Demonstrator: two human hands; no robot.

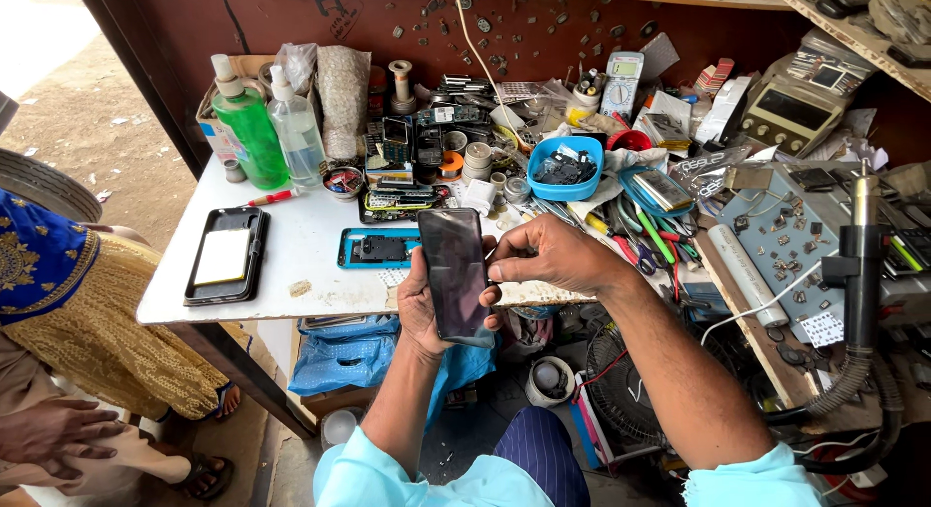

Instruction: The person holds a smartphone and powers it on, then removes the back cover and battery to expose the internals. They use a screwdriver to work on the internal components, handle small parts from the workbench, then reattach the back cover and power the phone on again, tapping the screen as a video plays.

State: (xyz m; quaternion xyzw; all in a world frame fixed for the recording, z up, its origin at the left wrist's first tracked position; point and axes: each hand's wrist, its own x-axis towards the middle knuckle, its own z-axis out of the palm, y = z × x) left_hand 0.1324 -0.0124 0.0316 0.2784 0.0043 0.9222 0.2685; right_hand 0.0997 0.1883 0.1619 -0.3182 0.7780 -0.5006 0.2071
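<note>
Cluttered repair stall: a white table (291,245) is carrying tools, spare parts and bottles beneath a dark red back wall.

Left hand (419,308) is gripping a black smartphone (454,272) from behind, fingers wrapped around its left edge, grip closed on the body. Right hand (548,258) is closing on the phone's right edge near the upper half, thumb and fingertips pinching the side of the frame. The phone is being held in the air just in front of the table edge, over the lap.

Orientation: the long axis is running nearly upright in the view, tilted slightly, with the top end pointing away toward the table and the dark screen facing up at the camera.

Step in hand, as judged: the handset is being inspected or worked along its side edge. The next move is likely calling for a steady left grip while the right fingertips are working the edge.

Beyond the left grip, a blue-framed opened phone (378,247) is lying on the table; further left, a black case (226,256). A green bottle (248,129) is standing behind.
</note>
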